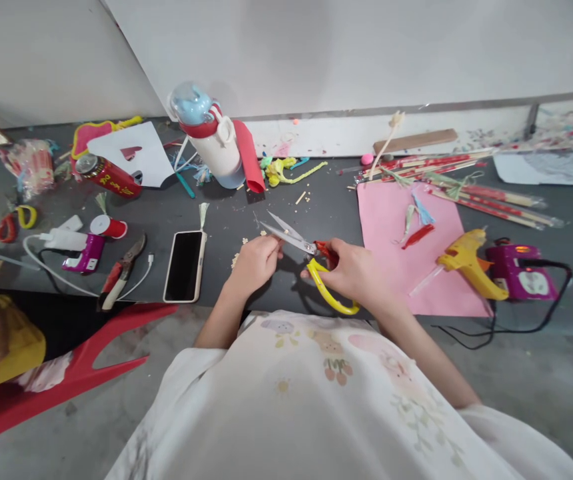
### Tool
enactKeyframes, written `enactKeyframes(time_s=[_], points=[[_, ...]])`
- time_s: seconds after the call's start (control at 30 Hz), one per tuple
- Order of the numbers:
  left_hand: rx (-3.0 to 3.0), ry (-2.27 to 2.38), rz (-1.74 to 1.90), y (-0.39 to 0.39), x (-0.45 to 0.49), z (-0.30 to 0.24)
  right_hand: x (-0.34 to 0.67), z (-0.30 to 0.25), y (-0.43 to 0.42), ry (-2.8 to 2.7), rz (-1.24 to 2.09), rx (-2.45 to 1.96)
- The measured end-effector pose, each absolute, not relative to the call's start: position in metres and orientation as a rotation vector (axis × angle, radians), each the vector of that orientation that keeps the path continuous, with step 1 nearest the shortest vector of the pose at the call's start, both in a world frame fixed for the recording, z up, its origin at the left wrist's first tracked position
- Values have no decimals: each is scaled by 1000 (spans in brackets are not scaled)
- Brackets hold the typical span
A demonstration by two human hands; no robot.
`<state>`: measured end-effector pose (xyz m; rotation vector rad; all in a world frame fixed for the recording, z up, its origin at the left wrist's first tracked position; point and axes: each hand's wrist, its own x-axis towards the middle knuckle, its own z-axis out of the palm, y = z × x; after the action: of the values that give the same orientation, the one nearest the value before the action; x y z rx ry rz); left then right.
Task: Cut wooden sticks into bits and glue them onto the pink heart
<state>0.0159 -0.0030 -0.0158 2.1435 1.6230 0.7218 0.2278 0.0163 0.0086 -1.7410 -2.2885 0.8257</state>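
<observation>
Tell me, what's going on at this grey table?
A person's right hand holds metal scissors with red-orange and yellow handles, blades parted. The left hand is curled closed near the blades; whether it pinches anything is unclear. Small pale bits lie beside it. A black-screened phone in a pale case lies to the left; to the right, a yellow glue gun rests partly on a pink sheet.

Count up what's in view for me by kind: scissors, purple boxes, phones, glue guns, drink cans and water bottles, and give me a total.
Scissors: 2 (one in the right hand, one at far left)
Purple boxes: 2
Phone: 1
Glue gun: 1
Drink can: 1
Water bottle: 1
Total: 8
</observation>
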Motion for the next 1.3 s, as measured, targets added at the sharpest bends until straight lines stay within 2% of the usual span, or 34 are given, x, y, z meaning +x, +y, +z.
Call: enactKeyframes(time_s=[0.3, 0.47, 0.77, 1.03, 1.3], points=[[2254, 1803, 728, -3, 18, -20, 221, 4, 16, -2222, 832, -1748], [2342, 1704, 716, -5, 17, -21, 224, 5, 17, -2191, 933, -1742], [2338, 1485, 757, -5, 20, -13, 225, 7, 22, -2241, 929, -1544], [2312, 1664, 627, 0, 15, -10, 227, 7, 23, -2312, 787, -1754], [2293, 1824, 487, 6, 17, -12, 220, 7, 25, -2259, 810, -1872]])
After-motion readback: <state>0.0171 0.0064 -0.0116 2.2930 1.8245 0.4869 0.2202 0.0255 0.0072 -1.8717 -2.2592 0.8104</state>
